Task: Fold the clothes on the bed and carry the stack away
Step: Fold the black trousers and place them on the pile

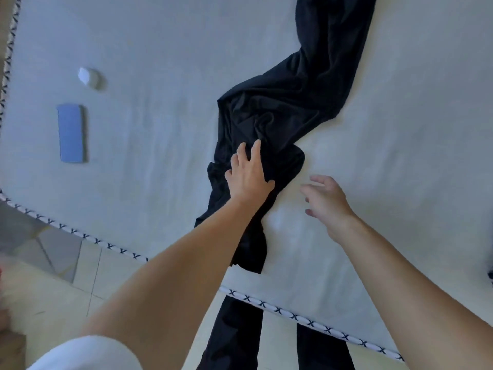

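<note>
Insp. A: Checking garment first. Dark garment (288, 108) lies crumpled and twisted on the bed (165, 49), running from the near edge toward the far side, unfolded. No stack yet, so task looks early.

Insp. B: Hands?

Insp. A: Left hand (248, 172) rests flat on the cloth nr its lower bunch, fingers straight and spread, prob. pinning it so it can be smoothed. Right hand (326, 198) hovers just beside the cloth over bare sheet, fingers loosely curved and apart, gripping nothing; likely reaching for an edge to pull the twist out.

Insp. B: Other items?

Insp. A: Blue flat case (71, 133) and small white object (89, 77), well apart from the work, far left. Patterned trim (293, 316) marks the bed edge.
</note>
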